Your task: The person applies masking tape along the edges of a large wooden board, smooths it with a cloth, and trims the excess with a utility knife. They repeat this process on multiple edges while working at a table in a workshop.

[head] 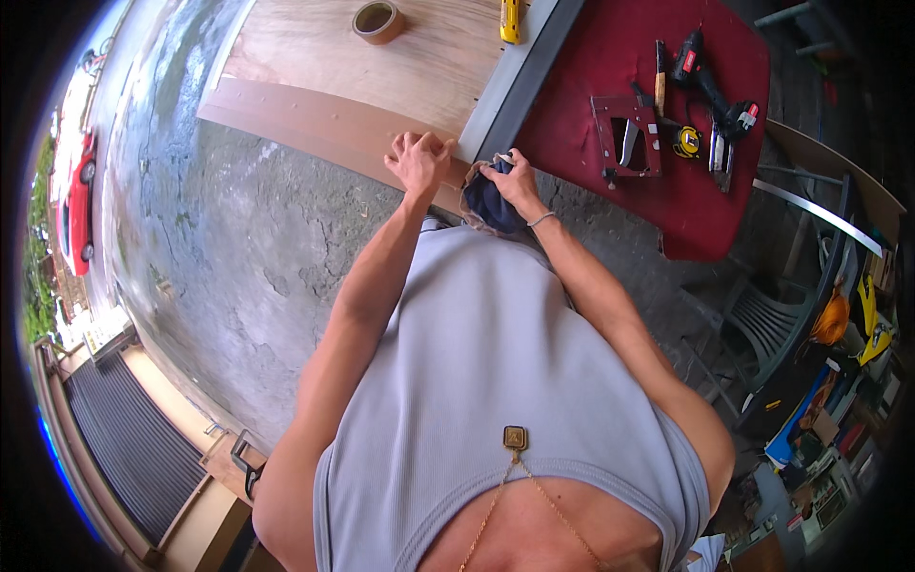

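A plywood panel [343,68] lies before me, with a brown strip [300,114] along its near edge. My left hand [420,163] rests over that strip near its right end. Its fingers are bent, and I cannot tell whether anything is pinched under them. Close beside it, my right hand [516,187] grips a dark blue cloth piece with a tan edge [493,204], perhaps a pouch, at waist height. Just beyond both hands, a pale and dark grey metal profile [504,89] runs along the panel's right side.
A roll of brown tape [379,23] and a yellow utility knife [510,21] lie beyond my hands. The red table [572,136] at right holds a cordless drill [704,79], a hammer [659,79], a tape measure [687,141] and a dark red metal frame [615,114]. A plastic chair [768,318] stands nearby.
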The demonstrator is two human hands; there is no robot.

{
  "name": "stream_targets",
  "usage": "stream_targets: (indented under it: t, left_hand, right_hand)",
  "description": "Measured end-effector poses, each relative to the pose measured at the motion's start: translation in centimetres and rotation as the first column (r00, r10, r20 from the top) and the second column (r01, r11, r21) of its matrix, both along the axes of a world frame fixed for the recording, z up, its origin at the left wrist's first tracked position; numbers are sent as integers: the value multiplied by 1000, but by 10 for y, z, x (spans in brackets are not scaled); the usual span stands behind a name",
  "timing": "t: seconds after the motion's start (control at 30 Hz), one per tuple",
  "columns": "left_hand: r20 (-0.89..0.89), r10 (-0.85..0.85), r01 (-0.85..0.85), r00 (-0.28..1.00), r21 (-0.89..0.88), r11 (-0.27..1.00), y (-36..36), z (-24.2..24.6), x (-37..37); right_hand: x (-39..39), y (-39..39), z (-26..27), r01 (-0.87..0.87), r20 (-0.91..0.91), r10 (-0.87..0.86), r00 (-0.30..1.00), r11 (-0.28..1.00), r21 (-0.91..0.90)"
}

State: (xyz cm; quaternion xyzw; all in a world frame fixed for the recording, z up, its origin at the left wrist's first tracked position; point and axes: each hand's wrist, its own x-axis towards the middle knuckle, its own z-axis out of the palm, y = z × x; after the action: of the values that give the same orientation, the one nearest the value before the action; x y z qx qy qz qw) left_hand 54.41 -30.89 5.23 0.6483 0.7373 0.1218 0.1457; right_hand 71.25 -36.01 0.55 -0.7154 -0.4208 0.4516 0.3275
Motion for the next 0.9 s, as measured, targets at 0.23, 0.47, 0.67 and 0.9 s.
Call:
stream_targets:
  t: [0.23, 0.47, 0.67, 0.9]
  left_hand:
    - [285, 42, -101, 958, 197, 975, -2, -23, -45]
    - [90, 473, -477, 877, 36, 878, 2, -32, -82]
    - [109, 747, -738, 655, -116, 664, 31, -29, -73]
    - [217, 812, -774, 542, -248, 583, 42, -15, -61]
  right_hand:
    - [19, -9, -8, -21, -243, 25, 970, 1000, 17]
    - [5, -13, -17, 160, -259, -168, 951, 986, -51]
    - [0, -12, 5, 146, -282, -167, 945, 985, -95]
    - [-5, -13, -15, 102, -452, -173, 875, 979, -178]
